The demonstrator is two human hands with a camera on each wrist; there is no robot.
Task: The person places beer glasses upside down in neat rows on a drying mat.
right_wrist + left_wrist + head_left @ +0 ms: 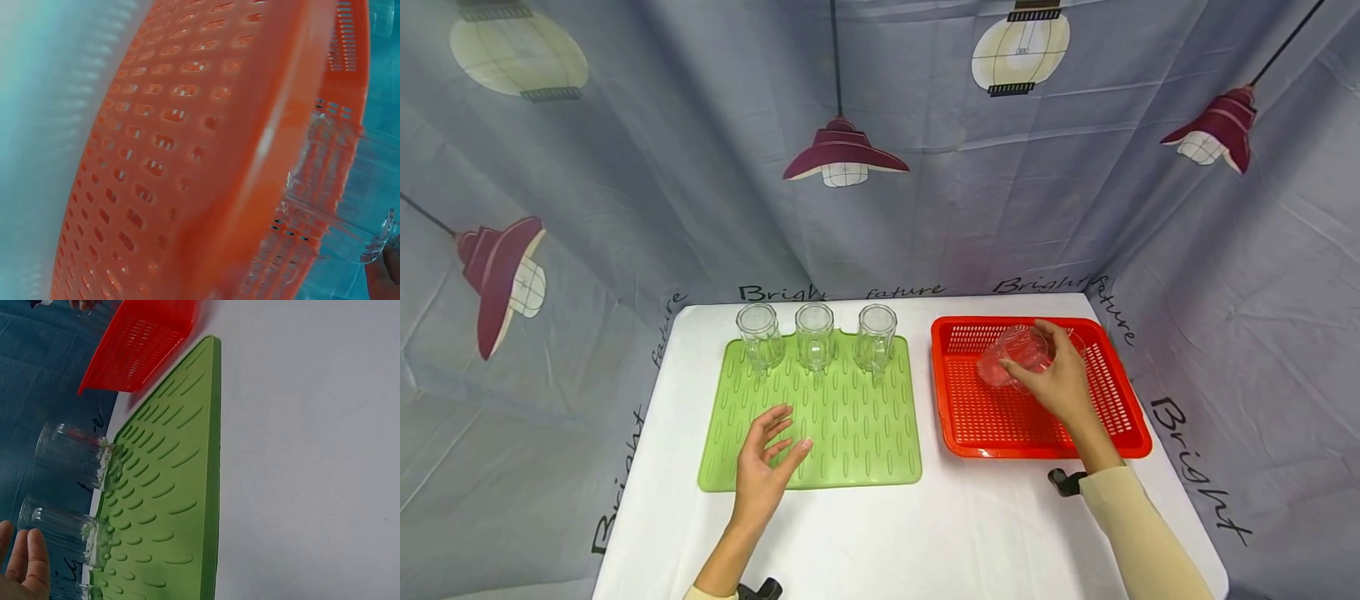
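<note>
My right hand [1060, 375] is over the red basket and grips a clear glass mug [1000, 358] between thumb and fingers. The mug lies tilted within the basket; part of it is hidden behind the hand. In the right wrist view the mug [350, 194] shows past the basket's rim, with fingertips [382, 275] at its end. My left hand [763, 462] hovers over the near left part of a green mat [865, 450], fingers apart and holding nothing. Three glass mugs [760, 337] [815, 337] [876, 340] stand in a row along the mat's far edge.
The red basket [951, 417] stands on the right of the white table [880, 542], with a strip of tabletop between it and the mat. Another clear rim [1077, 340] shows behind my right hand. A grey printed curtain [917, 225] surrounds the table.
</note>
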